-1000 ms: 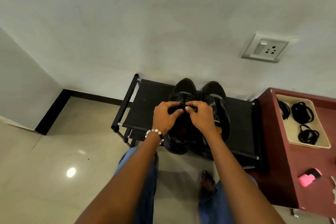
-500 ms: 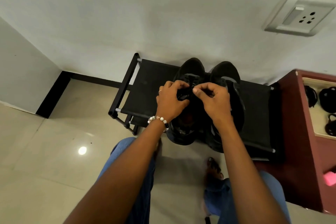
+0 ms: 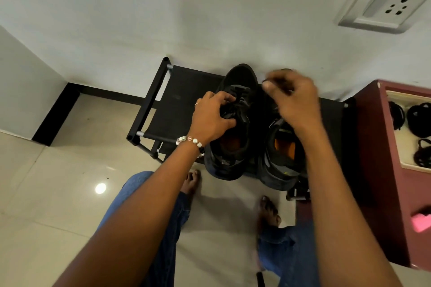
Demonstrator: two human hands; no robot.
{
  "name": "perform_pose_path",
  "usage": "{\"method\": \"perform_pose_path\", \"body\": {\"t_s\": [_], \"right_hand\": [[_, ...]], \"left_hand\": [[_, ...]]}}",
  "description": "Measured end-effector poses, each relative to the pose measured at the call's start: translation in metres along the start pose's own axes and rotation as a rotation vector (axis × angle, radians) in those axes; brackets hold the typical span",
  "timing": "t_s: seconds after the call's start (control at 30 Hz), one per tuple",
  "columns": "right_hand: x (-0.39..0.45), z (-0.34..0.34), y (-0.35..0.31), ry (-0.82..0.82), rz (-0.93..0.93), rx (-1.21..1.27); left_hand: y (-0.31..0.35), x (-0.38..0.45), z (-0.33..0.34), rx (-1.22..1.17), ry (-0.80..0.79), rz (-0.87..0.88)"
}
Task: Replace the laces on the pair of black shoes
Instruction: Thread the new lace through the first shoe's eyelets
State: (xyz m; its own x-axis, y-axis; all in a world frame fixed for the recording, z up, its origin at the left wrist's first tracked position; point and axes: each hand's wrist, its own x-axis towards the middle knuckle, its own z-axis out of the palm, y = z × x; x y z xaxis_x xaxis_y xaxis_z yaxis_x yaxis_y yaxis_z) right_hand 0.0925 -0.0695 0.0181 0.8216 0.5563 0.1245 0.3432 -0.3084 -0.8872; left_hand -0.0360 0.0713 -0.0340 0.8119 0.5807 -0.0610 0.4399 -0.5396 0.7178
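Two black shoes stand side by side on a low black rack (image 3: 177, 100), toes to the wall. My left hand (image 3: 213, 116), with a bead bracelet at the wrist, grips the tongue and lace area of the left shoe (image 3: 235, 128). My right hand (image 3: 295, 100) is raised and blurred over the right shoe (image 3: 279, 163), its thumb and fingers pinched together; a dark bit shows at the fingertips, and I cannot tell whether it is a lace. Both shoes show orange insoles.
A maroon cabinet (image 3: 377, 170) stands right of the rack. On it lies a cream tray (image 3: 396, 147) with coiled black laces (image 3: 419, 121), and a pink object (image 3: 422, 221) nearer me. My bare feet (image 3: 268, 212) stand on the tiled floor. A wall socket (image 3: 384, 7) is above.
My right hand has left the left shoe's laces and risen to the right, over the right shoe. The left hand stays on the left shoe. The camera has shifted closer.
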Motion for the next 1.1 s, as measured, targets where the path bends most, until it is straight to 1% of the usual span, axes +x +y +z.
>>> {"method": "perform_pose_path", "body": {"t_s": [0.03, 0.07, 0.1, 0.17, 0.23, 0.27, 0.37, 0.43, 0.47, 0.53, 0.6, 0.63, 0.67, 0.7, 0.77, 0.83, 0.87, 0.9, 1.03, 1.1], "right_hand": [[-0.003, 0.008, -0.001, -0.106, -0.073, -0.224], [-0.007, 0.016, -0.004, -0.186, -0.145, -0.394], [-0.010, 0.023, -0.007, -0.245, -0.195, -0.500], [-0.013, 0.032, -0.010, -0.335, -0.211, -0.575], [-0.015, 0.035, -0.011, -0.381, -0.152, -0.551], [-0.016, 0.035, -0.012, -0.378, -0.117, -0.504], [-0.016, 0.030, -0.016, -0.306, -0.067, -0.321], [-0.015, 0.025, -0.016, -0.224, -0.027, -0.215], [-0.014, 0.022, -0.014, -0.168, -0.010, -0.182], [-0.010, 0.020, -0.009, -0.047, -0.004, -0.175], [-0.009, 0.020, -0.006, 0.057, -0.009, -0.162], [-0.008, 0.020, -0.006, 0.089, -0.021, -0.147], [-0.008, 0.020, -0.008, 0.094, -0.037, -0.127], [-0.007, 0.019, -0.010, 0.064, -0.057, -0.108], [-0.009, 0.018, -0.014, -0.100, -0.101, -0.106], [-0.012, 0.018, -0.014, -0.325, -0.110, -0.211], [-0.012, 0.019, -0.012, -0.407, -0.098, -0.277], [-0.013, 0.021, -0.010, -0.454, -0.080, -0.326], [-0.015, 0.026, -0.003, -0.460, -0.005, -0.392], [-0.014, 0.027, -0.001, -0.462, 0.025, -0.397]], "left_hand": [[0.000, 0.001, -0.001, 0.017, -0.007, 0.008], [0.000, 0.001, -0.002, 0.028, -0.015, 0.017], [0.000, 0.002, -0.003, 0.033, -0.020, 0.030], [-0.001, 0.003, -0.004, 0.033, -0.027, 0.053], [-0.001, 0.003, -0.005, 0.027, -0.043, 0.055], [-0.001, 0.004, -0.005, 0.025, -0.048, 0.050], [-0.001, 0.005, -0.005, 0.029, -0.050, 0.040], [0.001, 0.006, -0.007, 0.020, -0.075, 0.019], [0.002, 0.007, -0.010, 0.012, -0.106, 0.005], [0.001, 0.009, -0.018, -0.020, -0.218, -0.024], [0.001, 0.011, -0.027, -0.119, -0.325, -0.042], [0.003, 0.012, -0.031, -0.203, -0.327, -0.049], [0.005, 0.012, -0.033, -0.275, -0.289, -0.049], [0.008, 0.013, -0.035, -0.310, -0.229, -0.032], [0.012, 0.013, -0.035, -0.218, -0.144, 0.055], [0.015, 0.014, -0.033, -0.103, -0.143, 0.130], [0.016, 0.014, -0.032, -0.088, -0.152, 0.134], [0.015, 0.016, -0.032, -0.085, -0.156, 0.124], [0.014, 0.017, -0.029, -0.066, -0.145, 0.089], [0.014, 0.018, -0.027, -0.085, -0.151, 0.044]]}}
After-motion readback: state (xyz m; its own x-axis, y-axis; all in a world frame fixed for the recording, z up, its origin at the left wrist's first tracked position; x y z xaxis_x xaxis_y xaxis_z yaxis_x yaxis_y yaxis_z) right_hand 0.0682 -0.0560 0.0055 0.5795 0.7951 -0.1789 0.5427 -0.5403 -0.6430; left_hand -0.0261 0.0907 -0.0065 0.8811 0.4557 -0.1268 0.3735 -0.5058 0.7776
